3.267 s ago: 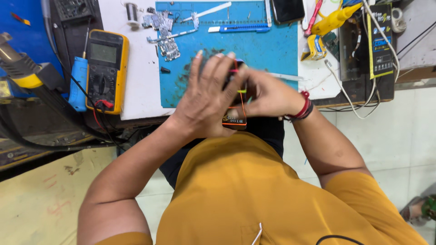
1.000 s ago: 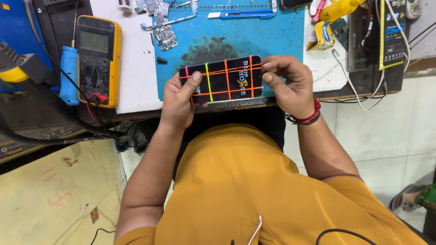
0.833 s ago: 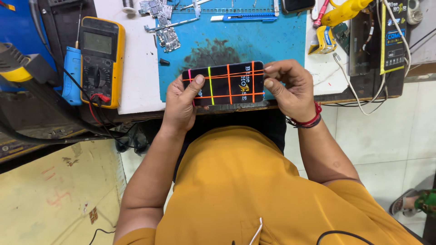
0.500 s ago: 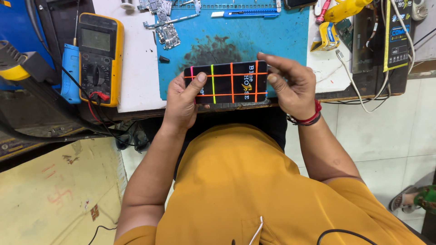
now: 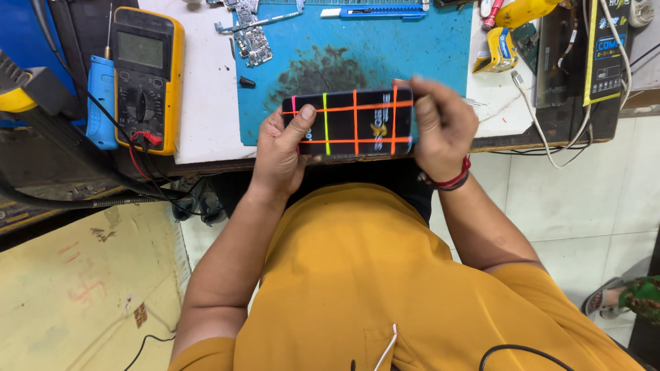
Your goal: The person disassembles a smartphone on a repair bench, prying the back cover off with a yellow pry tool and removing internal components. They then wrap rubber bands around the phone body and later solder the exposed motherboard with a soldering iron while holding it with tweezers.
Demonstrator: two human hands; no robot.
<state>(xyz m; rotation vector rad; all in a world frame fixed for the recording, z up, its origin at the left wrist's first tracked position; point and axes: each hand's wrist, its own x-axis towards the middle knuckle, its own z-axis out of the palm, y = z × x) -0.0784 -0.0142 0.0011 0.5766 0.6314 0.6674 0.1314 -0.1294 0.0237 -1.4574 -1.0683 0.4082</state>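
I hold a black phone (image 5: 350,125) flat and sideways over the near edge of the blue work mat (image 5: 364,48). Bright orange, yellow and pink rubber bands cross the phone lengthwise and across. My left hand (image 5: 282,148) grips its left end, thumb on top. My right hand (image 5: 443,127) grips the right end, with a red band on the wrist.
A yellow multimeter (image 5: 146,72) with red and black leads lies at the left on the white bench. Small circuit boards (image 5: 251,34) and a blue utility knife (image 5: 375,11) lie at the mat's far edge. Cables and a black box (image 5: 584,62) crowd the right.
Earlier both hands were bunched over the phone; now they hold it by its ends, and it has shifted slightly right and nearer my body.
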